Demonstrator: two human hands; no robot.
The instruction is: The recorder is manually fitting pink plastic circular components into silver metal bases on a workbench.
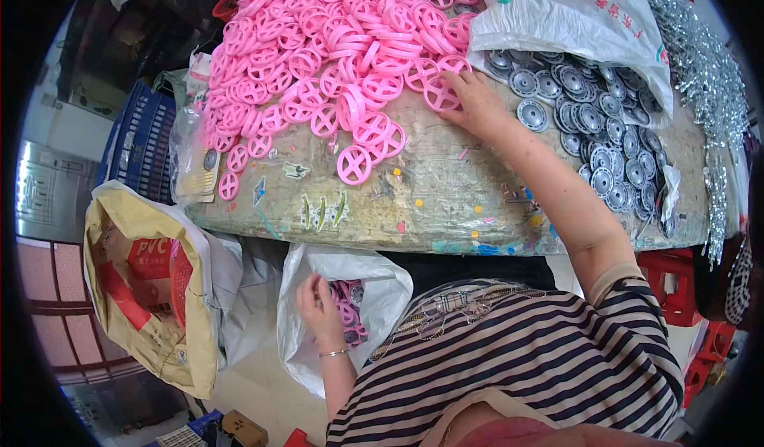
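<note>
A large heap of pink plastic spoked rings spreads over the worktable. At the heap's right edge my right hand has thumb and fingers closed on the rim of one pink ring, which still rests on the table. Just right of this hand, grey wheel-like discs spill from a white plastic sack. My left hand is at the mouth of an open white bag below the table edge, its fingers loosely apart with nothing visible in them. Inside that bag lie pink rings and grey discs.
A tan woven sack stands open on the floor at the left. Behind it are stacked blue crates. Silver tinsel hangs at the table's right side, above red stools. Small scraps lie along the worn tabletop.
</note>
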